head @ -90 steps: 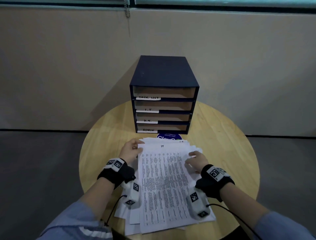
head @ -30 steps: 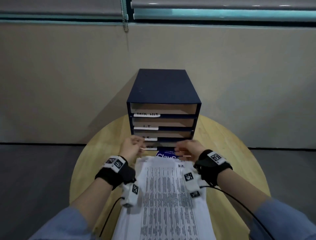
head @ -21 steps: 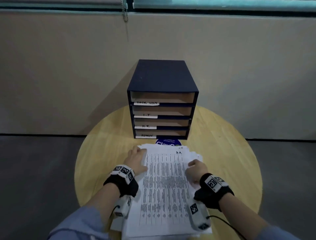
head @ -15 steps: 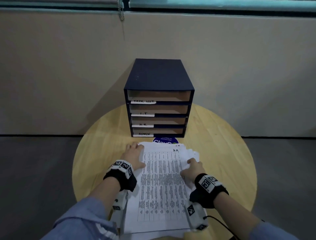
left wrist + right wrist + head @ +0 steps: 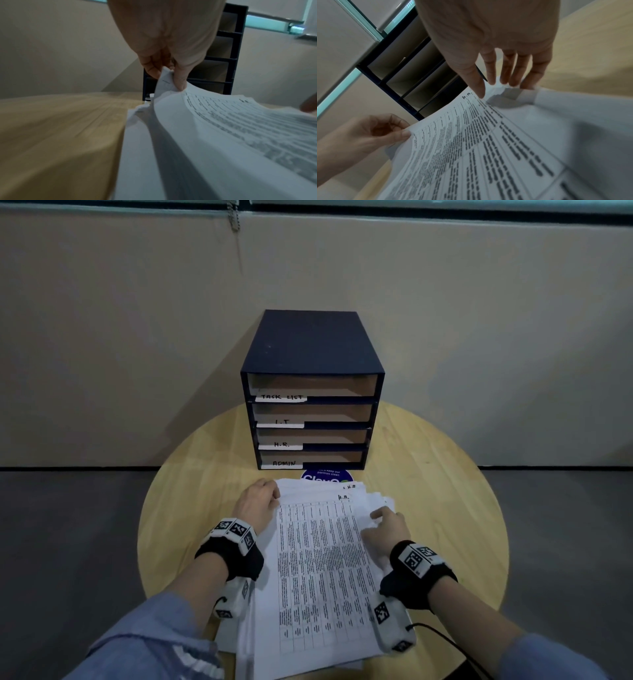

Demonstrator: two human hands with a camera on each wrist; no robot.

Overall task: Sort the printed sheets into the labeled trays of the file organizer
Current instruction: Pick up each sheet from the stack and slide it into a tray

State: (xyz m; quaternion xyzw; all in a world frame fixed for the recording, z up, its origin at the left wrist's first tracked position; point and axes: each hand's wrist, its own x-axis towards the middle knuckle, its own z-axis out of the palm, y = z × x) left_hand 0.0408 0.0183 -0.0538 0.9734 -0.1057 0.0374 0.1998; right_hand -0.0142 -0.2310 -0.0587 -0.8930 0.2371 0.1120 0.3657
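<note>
Now left hand (image 5: 257, 503) pinching far-left corner of top sheet (image 5: 322, 563) marked H.R., lifting it off paper stack (image 5: 370, 498) on round table (image 5: 178, 484); right hand (image 5: 385, 530) resting extended fingers on far-right corner, gripping nothing; file organizer (image 5: 311, 350) standing just beyond.

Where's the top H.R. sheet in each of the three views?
Head: top sheet lies lower centre, atop the stack.
Left wrist: top sheet at right, corner pinched by left hand.
Right wrist: top sheet fills lower centre.
Shared landmark: file organizer.
</note>
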